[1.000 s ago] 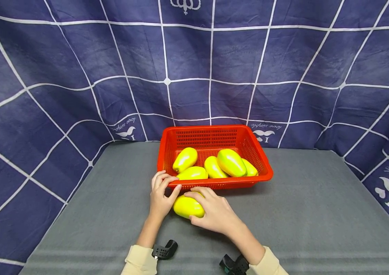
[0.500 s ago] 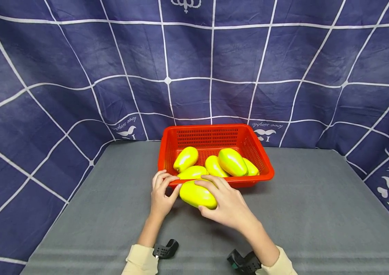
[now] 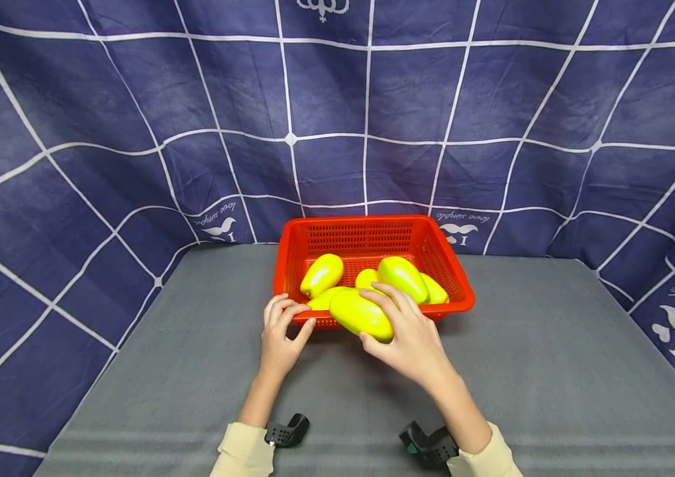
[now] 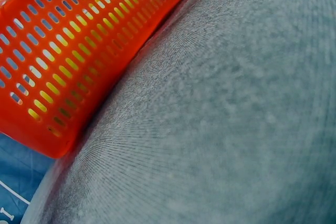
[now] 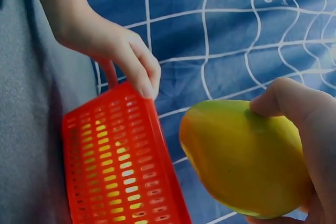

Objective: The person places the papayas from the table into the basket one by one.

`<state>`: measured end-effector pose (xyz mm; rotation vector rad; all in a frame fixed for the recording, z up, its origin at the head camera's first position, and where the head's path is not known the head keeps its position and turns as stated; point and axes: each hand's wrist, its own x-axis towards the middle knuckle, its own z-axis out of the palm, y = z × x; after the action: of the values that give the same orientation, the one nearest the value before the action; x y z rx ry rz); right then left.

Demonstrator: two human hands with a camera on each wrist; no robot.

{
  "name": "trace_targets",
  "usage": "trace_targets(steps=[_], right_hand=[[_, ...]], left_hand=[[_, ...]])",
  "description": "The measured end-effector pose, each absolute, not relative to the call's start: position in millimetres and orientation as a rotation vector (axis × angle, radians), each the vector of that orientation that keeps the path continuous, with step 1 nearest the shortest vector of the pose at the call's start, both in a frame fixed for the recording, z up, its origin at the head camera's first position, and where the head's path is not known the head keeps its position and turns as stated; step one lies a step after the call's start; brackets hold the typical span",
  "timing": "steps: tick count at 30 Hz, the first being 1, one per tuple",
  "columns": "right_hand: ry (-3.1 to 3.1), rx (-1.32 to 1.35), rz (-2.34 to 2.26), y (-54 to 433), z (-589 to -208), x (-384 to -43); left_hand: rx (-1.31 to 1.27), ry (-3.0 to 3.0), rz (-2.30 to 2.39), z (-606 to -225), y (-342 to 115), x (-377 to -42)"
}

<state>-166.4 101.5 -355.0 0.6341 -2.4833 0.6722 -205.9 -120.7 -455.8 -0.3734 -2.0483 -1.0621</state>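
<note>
My right hand [image 3: 415, 341] grips a yellow-green mango [image 3: 356, 317], thumb below and fingers over its far side. This mango [image 5: 244, 158] shows an orange tinge in the right wrist view. It hangs over the front rim of a red plastic basket [image 3: 455, 307], raised off the table. Several more mangoes [image 3: 401, 278] lie inside the basket, partly hidden by the front wall and the held fruit. At the front left corner, my left hand [image 3: 280, 344] holds the basket's rim, fingers over the edge and thumb outside. The left wrist view shows the slotted basket wall [image 4: 68, 61] but no hand.
Grey cloth covers the table [image 3: 552, 364] around the basket. Behind and beside it hangs a blue curtain [image 3: 409, 99] with white grid lines, close to the basket's back. Black straps [image 3: 287, 432] sit at both wrists.
My right hand has lifted the mango from in front of the basket, moving it up, forward and to the right to the front rim. The left hand has stayed at the corner.
</note>
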Motion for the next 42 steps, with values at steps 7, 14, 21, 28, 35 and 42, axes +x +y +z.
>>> trace_targets(steps=[7, 14, 21, 28, 35, 42], right_hand=[[-2.524, 0.492, 0.769, 101, -363, -179], [-2.503, 0.417, 0.866, 99, -371, -197], [-2.537, 0.334, 0.934, 91, -377, -217], [-2.573, 0.341, 0.782, 83, -390, -232], [-2.660, 0.324, 0.660, 79, -390, -235], [-2.676, 0.336, 0.580, 80, -395, -228]], left_hand=[[-0.377, -2.063, -1.057, -457, -121, -206], [-0.381, -2.065, -1.056, -456, -121, -206], [-0.373, -2.053, -1.057, -457, -124, -205], [-0.374, -2.044, -1.049, -456, -123, -204], [-0.379, -2.051, -1.055, -456, -123, -205], [-0.382, -2.053, -1.046, -455, -122, -204]])
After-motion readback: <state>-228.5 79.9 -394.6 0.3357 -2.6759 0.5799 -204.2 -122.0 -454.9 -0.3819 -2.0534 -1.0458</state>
